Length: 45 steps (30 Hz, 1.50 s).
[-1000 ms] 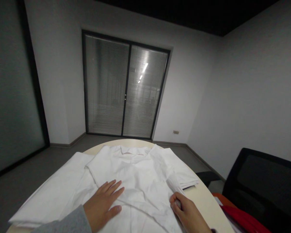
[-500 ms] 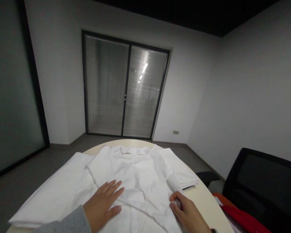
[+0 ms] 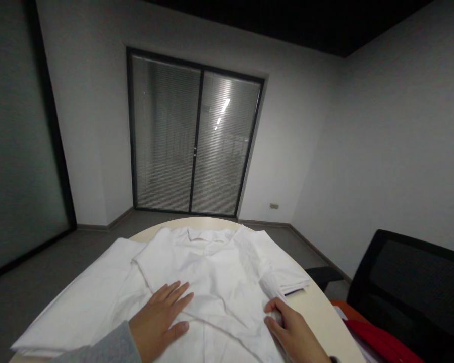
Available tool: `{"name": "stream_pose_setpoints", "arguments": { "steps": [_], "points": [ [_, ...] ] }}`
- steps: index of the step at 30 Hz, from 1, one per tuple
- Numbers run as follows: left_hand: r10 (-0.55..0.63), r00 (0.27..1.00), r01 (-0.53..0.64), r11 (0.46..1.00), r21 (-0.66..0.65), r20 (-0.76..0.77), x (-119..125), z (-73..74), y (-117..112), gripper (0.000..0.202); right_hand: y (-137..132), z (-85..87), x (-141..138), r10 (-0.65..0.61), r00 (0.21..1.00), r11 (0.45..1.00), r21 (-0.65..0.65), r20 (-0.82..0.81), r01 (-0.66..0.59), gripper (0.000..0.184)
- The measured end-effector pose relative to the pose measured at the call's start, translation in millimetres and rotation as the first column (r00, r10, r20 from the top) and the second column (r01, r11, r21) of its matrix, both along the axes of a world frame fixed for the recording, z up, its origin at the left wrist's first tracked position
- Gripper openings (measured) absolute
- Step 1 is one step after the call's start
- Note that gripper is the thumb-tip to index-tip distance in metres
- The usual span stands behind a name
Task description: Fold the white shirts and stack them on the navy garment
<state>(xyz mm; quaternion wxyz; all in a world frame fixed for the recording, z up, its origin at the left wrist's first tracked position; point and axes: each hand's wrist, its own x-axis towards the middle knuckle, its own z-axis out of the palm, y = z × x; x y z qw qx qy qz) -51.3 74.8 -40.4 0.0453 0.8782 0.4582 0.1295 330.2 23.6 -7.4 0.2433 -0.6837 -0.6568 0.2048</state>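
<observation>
1. Here, your left hand [image 3: 159, 322] lies open and flat on the front of the white shirt [image 3: 212, 267], palm down and fingers spread
2. Your right hand [image 3: 293, 333] is closed on a fold of cloth at the shirt's right edge, thumb and fingers pinching it just above the worktop [image 3: 318, 310]
3. The shirt is spread across the middle of the round worktop, with its collar at the far side, away from you; its near end runs out of view at the bottom
4. More white cloth [image 3: 79, 302] lies under and to the left of the shirt, reaching the worktop's left edge
5. A folded white piece [image 3: 287, 272] lies just beside the shirt on the right, near your right hand
6. A black chair [image 3: 412, 287] stands to the right of the worktop, with something red [image 3: 378, 345] at its near side
7. Glass doors with blinds [image 3: 194, 136] stand in the far wall
</observation>
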Motion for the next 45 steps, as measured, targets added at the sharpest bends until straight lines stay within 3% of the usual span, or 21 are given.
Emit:
{"name": "stream_pose_setpoints", "arguments": {
  "steps": [11,21,38,45],
  "points": [
    [0.001,1.000,-0.002,1.000,-0.003,-0.011,1,0.0,0,0.061,0,1.1,1,0.010,1.000,1.000,0.010,0.004,-0.010,0.028],
    [0.005,1.000,-0.005,1.000,-0.011,0.011,1,3.8,-2,0.063,6,-13.9,9,0.004,1.000,0.999,0.037,-0.006,-0.004,0.024],
    [0.005,1.000,-0.005,1.000,0.024,-0.003,-1,0.6,-2,0.061,1,-0.3,2,-0.011,1.000,0.999,0.040,-0.013,0.012,0.025],
    [0.002,1.000,-0.003,0.999,0.036,0.024,0,-3.9,0,0.058,3,-3.8,5,0.000,1.000,0.999,0.038,-0.028,0.001,0.022]
  ]
}}
